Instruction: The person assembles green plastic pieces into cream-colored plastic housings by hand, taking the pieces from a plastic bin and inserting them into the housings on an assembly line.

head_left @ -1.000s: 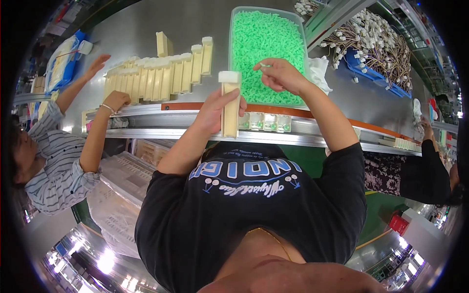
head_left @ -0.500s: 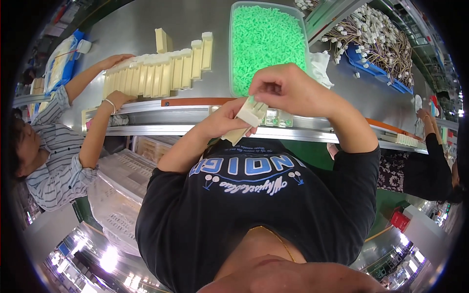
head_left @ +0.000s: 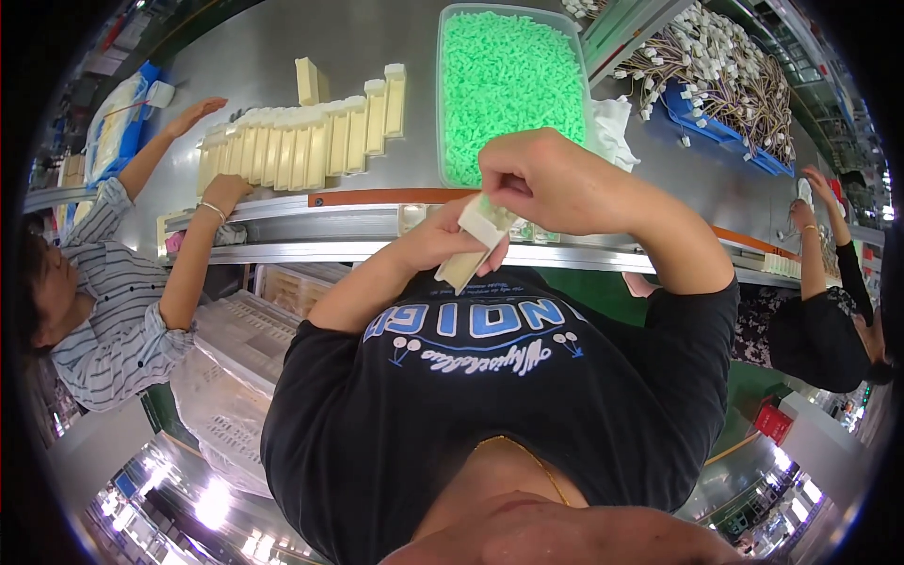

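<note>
A cream plastic housing (head_left: 482, 229), long and channel-shaped, is tilted in my left hand (head_left: 438, 237), whose thumb and fingers are closed around it. Over its upper end, my right hand (head_left: 551, 179) is closed in a pinch. A small green plastic piece (head_left: 486, 202) shows at the right fingertips, against the top of the housing. The fingers cover most of this piece, so how deep it sits cannot be seen. Just beyond both hands stands a clear bin (head_left: 440, 104) filled with loose green pieces (head_left: 513, 66).
A row of cream housings (head_left: 292, 151) stands at the left, beside a co-worker's hands (head_left: 226, 191). White-plugged wire harnesses (head_left: 730, 75) overflow a blue tray (head_left: 683, 113) at the right. A white cloth (head_left: 612, 132) lies beside the bin. A metal rail (head_left: 367, 252) edges the bench.
My right fingers have lowered slightly onto the housing's end, and the green piece shows less. The left co-worker's far hand has lifted off the row of housings.
</note>
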Demonstrator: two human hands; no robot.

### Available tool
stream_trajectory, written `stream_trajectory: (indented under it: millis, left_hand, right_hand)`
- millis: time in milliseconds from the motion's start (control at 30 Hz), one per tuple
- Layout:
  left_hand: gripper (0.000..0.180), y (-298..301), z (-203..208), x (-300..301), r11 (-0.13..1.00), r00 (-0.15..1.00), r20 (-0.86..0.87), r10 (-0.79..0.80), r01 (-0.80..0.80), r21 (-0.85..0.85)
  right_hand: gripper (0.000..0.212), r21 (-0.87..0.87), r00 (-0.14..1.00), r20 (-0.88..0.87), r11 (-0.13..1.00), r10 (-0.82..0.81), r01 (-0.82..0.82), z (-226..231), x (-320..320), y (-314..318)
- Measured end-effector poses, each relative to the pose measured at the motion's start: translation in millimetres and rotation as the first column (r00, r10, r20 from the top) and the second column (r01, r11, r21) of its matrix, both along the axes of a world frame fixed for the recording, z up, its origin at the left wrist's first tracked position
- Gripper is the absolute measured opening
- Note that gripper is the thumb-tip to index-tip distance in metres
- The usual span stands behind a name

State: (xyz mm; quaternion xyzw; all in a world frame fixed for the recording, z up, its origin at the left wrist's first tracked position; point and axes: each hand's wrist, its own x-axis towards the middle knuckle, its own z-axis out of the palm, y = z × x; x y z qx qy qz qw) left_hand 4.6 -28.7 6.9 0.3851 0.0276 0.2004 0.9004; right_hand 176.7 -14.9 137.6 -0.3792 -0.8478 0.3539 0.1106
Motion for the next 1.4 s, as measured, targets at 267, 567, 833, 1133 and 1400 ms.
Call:
stream_trajectory:
  millis: [267, 567, 833, 1133, 1400]
  left_hand:
    - [0.035, 10.2, 11.8, -6.4, 0.939, 0.930, -0.154, 0.334, -0.314, 0.141]
    - [0.036, 31.8, 13.4, -63.8, 0.750, 0.646, -0.383, 0.660, -0.586, 0.306]
    - [0.033, -26.0, -54.3, -68.6, 0.088, -0.178, -0.222, 0.959, -0.556, 0.827]
    - [0.046, -4.0, -24.2, -75.0, 0.789, 0.033, -0.804, 0.594, 0.176, 0.589]
    - [0.038, -7.2, -34.2, -0.1, 0.610, 0.392, -0.666, 0.634, 0.275, 0.743]
  right_hand:
    - [0.026, 0.238, 0.890, -0.440, 0.940, -0.122, 0.246, -45.7, -7.6, -12.8]
    - [0.040, 0.068, 0.832, -0.512, 0.956, -0.211, 0.285, -54.3, -8.9, 9.4]
    - [0.025, -0.073, 0.745, -0.445, 0.849, -0.497, 0.523, -125.8, 28.0, 7.7]
    - [0.017, -0.078, 0.617, -0.426, 0.706, -0.662, 0.704, -160.0, 45.3, -12.5]
    - [0.015, 0.085, 0.652, -0.370, 0.675, -0.662, 0.733, -152.3, 103.4, -33.3]
